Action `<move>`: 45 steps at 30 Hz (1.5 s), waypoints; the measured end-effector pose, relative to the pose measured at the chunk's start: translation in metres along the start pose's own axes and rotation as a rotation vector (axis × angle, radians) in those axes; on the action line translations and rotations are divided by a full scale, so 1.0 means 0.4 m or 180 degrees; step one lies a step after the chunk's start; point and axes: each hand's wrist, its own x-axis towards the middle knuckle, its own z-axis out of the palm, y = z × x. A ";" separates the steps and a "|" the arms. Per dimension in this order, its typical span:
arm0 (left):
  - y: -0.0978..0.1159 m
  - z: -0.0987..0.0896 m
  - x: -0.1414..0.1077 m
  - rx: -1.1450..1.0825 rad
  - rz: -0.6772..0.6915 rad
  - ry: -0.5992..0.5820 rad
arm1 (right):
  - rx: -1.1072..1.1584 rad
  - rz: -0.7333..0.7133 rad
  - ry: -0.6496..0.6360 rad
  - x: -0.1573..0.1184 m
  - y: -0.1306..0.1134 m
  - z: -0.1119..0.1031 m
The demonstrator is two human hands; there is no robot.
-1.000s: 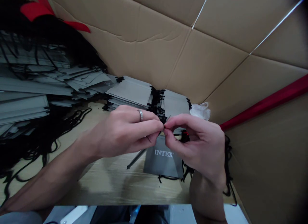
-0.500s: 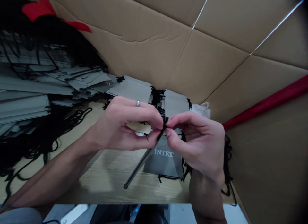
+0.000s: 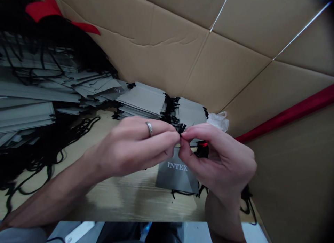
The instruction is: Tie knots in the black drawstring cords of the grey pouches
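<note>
While hands (image 3: 138,145) (image 3: 221,156) pinch black cord (image 3: 182,127), grey pouch (image 3: 177,180) below reads INTEX.

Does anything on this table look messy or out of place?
The gray pouch pile at the left looks untidy: pouches fan out unevenly, and black cords sprawl in loose loops on the table. The two far stacks look neater.

left hand (image 3: 135,147): silvery ring (image 3: 149,128) | left arm (image 3: 57,197): grey sleeve (image 3: 23,235) | dark trousers (image 3: 117,232), probably

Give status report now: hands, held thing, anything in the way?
Left hand, right hand: both pinching. Black cord between them. Hands partly cover grey INTEX piece.
</note>
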 end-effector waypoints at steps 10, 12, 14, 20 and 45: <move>-0.047 0.010 0.019 -0.1044 -0.0470 0.0147 | 0.0655 0.0403 0.0233 0.004 -0.003 0.006; -0.050 0.011 0.017 -0.0713 -0.0382 0.0092 | 0.0513 0.0394 0.0226 0.003 0.000 0.004; -0.048 0.011 0.012 -0.0200 -0.0049 0.0158 | 0.0368 0.0369 0.0233 0.003 0.003 0.004; -0.028 0.007 0.003 0.0385 0.0307 0.0153 | 0.0310 0.0269 0.0175 0.003 0.003 0.004; -0.013 -0.041 0.045 -0.0504 -0.0841 -0.0927 | 0.0978 0.0274 -0.0553 0.016 0.058 -0.026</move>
